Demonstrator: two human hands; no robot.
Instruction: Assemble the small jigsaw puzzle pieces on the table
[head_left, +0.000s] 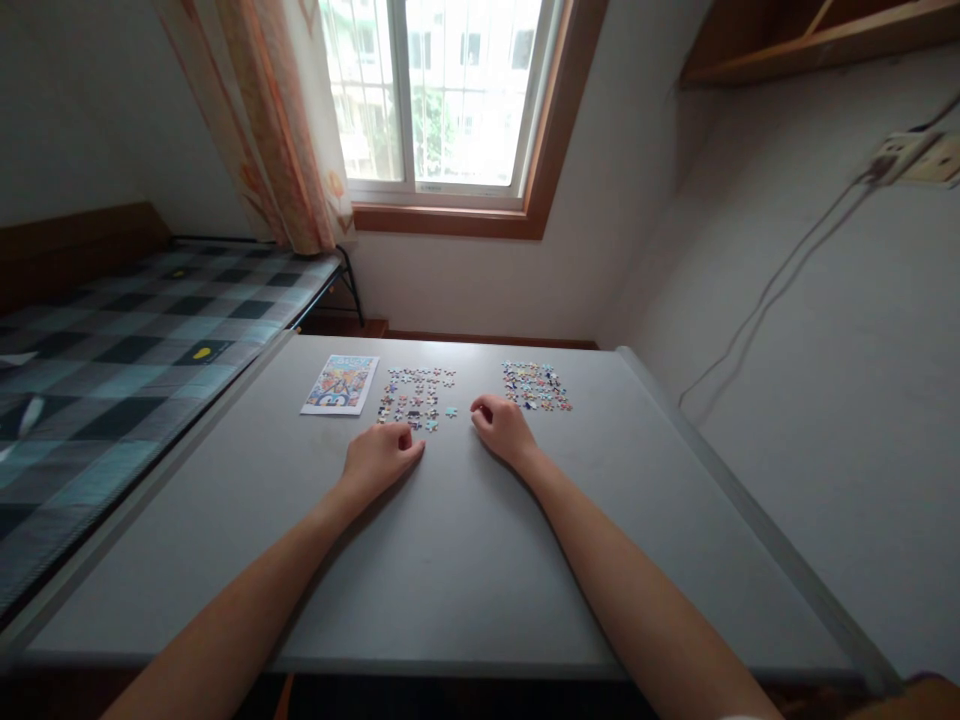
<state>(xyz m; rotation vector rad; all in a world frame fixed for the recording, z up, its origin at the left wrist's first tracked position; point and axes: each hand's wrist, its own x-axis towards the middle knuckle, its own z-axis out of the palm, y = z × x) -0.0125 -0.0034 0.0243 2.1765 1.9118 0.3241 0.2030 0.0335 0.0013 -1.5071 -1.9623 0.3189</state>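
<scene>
My left hand (381, 460) rests on the table just below a spread of loose jigsaw puzzle pieces (402, 401). Its fingers are curled in, the thumb lies apart from them, and nothing shows in it. To the right, my right hand (505, 428) is closed, with the fingertips bent toward the thumb; whatever they may hold is hidden. A single light-green puzzle piece (451, 412) lies a little left of that hand. Just beyond my right hand is a second, tighter group of puzzle pieces (536, 383). A printed picture sheet (342, 385) lies left of the first group.
Everything lies on a pale grey table (442, 580) with raised side edges. A bed with a checked cover (150, 330) stands along the left. Ahead are a window (465, 100) and a patterned curtain (277, 130). A cable (765, 290) hangs down the right wall.
</scene>
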